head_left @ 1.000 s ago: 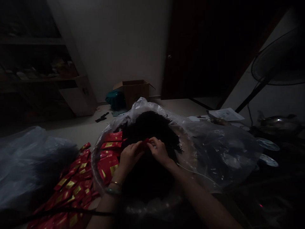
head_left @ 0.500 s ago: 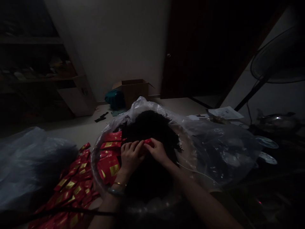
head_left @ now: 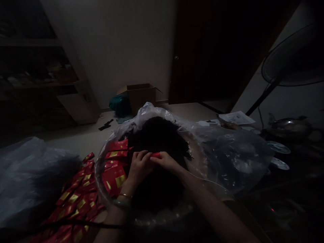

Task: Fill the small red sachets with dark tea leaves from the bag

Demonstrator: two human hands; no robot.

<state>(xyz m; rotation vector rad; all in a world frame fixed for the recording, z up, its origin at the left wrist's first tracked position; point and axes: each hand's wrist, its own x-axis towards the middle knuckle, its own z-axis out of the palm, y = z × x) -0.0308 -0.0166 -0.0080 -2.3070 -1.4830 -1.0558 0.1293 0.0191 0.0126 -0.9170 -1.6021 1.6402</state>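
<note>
Both hands meet over a heap of dark loose leaves (head_left: 159, 133) that looks like tea, lying in a round tub lined with clear plastic (head_left: 98, 175). My right hand (head_left: 168, 161) is closed on a small red packet (head_left: 156, 155), its thumb and fingers pinching the near end. Beside it, my left hand (head_left: 140, 165) curls its fingers around the other side of the same packet, hiding most of it. Several flat red packets with gold labels (head_left: 115, 177) lie inside the tub at its left, close to my left wrist.
A pile of red packets (head_left: 76, 199) spreads outside the tub at the left, beside a clear plastic bag (head_left: 30, 175). Plastic sheeting (head_left: 235, 158) covers the right side. Farther off stand a cardboard box (head_left: 141, 96), a teal bag (head_left: 120, 105) and a fan (head_left: 291, 64).
My hands have come slightly lower and closer together around the red packet, which shows less now. The whole view has shifted a little.
</note>
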